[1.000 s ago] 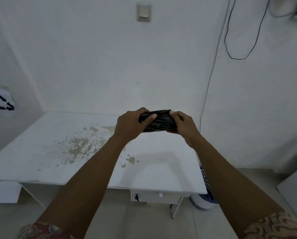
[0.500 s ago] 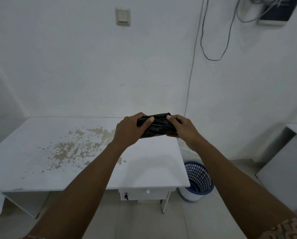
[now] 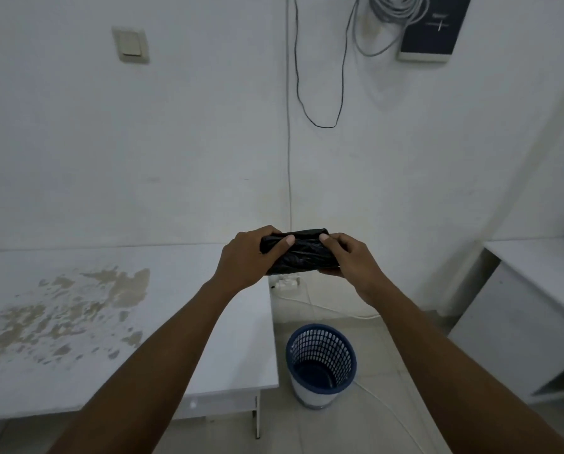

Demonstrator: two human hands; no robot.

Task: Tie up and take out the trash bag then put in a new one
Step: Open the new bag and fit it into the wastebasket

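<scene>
Between your two hands, at chest height, sits a folded black trash bag [image 3: 298, 252], still bundled into a compact roll. Your left hand [image 3: 246, 257] is closed around its left end, thumb laid across the top, and your right hand [image 3: 347, 257] clasps the right end, thumb pressed on the upper face and fingers curled underneath. Below your left forearm runs a white table [image 3: 77, 322] with a patch of peeled, brownish surface. Down on the floor, just beside the table's right end, stands a blue mesh wastebasket [image 3: 321, 362], upright and unlined. On the wall above hang a light switch [image 3: 130, 44] and looping cables [image 3: 339, 77].
</scene>
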